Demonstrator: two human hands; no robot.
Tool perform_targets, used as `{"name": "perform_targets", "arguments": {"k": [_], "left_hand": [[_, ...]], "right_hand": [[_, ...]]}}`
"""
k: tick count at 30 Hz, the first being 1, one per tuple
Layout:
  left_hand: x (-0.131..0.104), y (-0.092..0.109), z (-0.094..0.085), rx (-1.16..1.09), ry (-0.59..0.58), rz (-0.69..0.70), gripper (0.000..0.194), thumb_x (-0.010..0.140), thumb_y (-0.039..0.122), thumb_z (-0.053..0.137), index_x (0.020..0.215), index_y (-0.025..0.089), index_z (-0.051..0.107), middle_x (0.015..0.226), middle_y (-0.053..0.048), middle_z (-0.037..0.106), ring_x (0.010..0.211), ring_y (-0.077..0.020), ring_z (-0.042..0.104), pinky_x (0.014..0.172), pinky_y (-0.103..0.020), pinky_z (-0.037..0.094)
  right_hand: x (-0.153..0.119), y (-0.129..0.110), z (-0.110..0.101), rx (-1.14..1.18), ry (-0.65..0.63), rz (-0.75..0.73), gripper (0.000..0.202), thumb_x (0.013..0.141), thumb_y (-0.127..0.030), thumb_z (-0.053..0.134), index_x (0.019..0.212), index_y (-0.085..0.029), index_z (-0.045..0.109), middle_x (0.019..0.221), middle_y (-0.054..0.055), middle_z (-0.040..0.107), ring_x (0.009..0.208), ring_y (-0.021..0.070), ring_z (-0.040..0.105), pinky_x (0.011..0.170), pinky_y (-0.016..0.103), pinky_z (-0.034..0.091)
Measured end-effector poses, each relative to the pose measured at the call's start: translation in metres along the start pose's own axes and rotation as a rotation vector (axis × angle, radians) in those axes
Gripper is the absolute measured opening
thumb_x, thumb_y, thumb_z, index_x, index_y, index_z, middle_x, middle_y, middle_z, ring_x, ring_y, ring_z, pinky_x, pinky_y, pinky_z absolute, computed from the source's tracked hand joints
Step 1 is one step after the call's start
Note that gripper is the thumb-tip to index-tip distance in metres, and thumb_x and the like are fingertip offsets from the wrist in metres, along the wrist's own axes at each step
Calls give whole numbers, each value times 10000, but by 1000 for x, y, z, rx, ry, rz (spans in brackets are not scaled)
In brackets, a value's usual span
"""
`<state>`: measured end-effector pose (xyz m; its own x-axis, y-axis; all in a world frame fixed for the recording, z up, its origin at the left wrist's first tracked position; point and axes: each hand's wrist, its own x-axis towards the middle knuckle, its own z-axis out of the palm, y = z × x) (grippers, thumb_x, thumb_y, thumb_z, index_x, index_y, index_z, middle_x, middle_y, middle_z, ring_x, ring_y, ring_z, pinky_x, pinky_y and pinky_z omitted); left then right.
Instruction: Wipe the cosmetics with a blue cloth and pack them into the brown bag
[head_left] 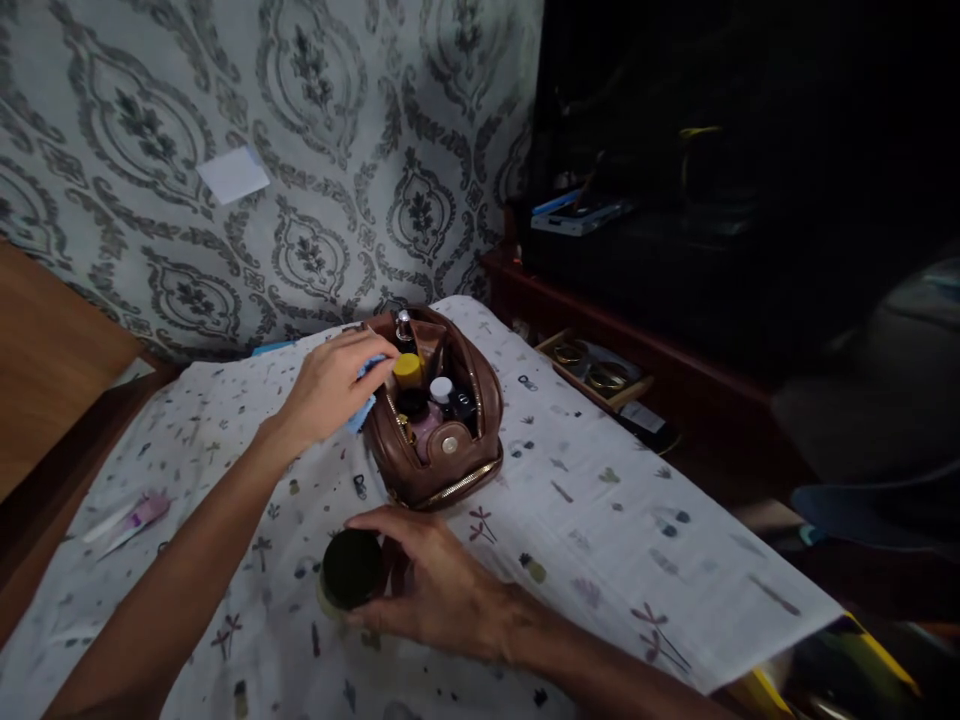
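Observation:
My right hand (431, 580) has its thumb and fingers wrapped round a small round jar with a dark lid (352, 568), just above the patterned white cloth. My left hand (330, 385) is closed on a crumpled light blue cloth (361, 412), at the left rim of an open brown toiletry bag (435, 485). Inside the bag stand a yellow-capped container (407, 370), close to my left fingertips, and a white-capped bottle (441, 388). A pinkish item (427, 430) and other dark items lie partly hidden in it.
The table is spread with a printed white cloth (600, 540). A pink and white object (135, 518) lies on its left side. To the right, a small wooden tray (630, 392) holds round golden items. A dark screen (720, 150) rises behind it. The patterned wall bounds the back.

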<state>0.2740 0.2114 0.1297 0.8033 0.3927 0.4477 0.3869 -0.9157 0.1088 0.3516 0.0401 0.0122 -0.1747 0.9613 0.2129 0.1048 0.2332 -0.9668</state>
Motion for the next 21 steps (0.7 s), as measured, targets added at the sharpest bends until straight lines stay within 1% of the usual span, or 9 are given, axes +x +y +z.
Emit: {"name": "perform_targets", "arguments": {"k": [4, 8, 12, 15, 19, 21], "left_hand": [[-5, 5, -5, 1, -38, 59, 228, 974, 288, 480, 942, 201, 689, 965, -43, 729, 935, -201, 648, 838, -319, 464], [-9, 9, -10, 34, -56, 86, 227, 981, 290, 485, 949, 209, 694, 952, -35, 726, 906, -196, 635, 811, -317, 466], [-18, 7, -7, 54, -72, 118, 244, 994, 288, 467, 970, 197, 693, 981, -46, 725, 928, -204, 617, 814, -324, 465], [-20, 7, -6, 86, -103, 136, 279, 1008, 291, 438, 960, 188, 692, 975, -53, 719, 940, -213, 603, 801, -324, 458], [-18, 8, -10, 105, -205, 175, 361, 1030, 330, 385, 956, 185, 707, 965, -67, 703, 918, -215, 593, 796, -329, 453], [-19, 8, -13, 78, -276, 191, 395, 1038, 348, 362, 959, 192, 716, 996, -73, 704, 968, -218, 592, 828, -330, 458]], "right_hand": [[0, 0, 2, -8, -3, -13, 612, 649, -294, 870, 1217, -194, 666, 1052, 56, 704, 747, 130, 619, 676, 247, 525], [-1, -11, -5, -48, 26, -86, 572, 696, -306, 847, 1223, -194, 656, 1078, 64, 690, 747, 125, 621, 673, 246, 539], [-3, -28, -23, -79, 118, -173, 518, 750, -313, 814, 1227, -202, 648, 1045, 52, 687, 756, 128, 632, 695, 252, 558], [-5, -40, -39, -139, 199, -204, 509, 789, -342, 784, 1259, -218, 629, 1027, 54, 694, 776, 146, 650, 688, 269, 571], [-2, -52, -61, -189, 314, -168, 510, 794, -381, 786, 1252, -222, 627, 1024, 62, 718, 798, 173, 690, 683, 288, 591], [3, -57, -71, -180, 387, -142, 504, 787, -428, 788, 1215, -211, 634, 1056, 74, 727, 851, 194, 710, 725, 307, 605]]}}
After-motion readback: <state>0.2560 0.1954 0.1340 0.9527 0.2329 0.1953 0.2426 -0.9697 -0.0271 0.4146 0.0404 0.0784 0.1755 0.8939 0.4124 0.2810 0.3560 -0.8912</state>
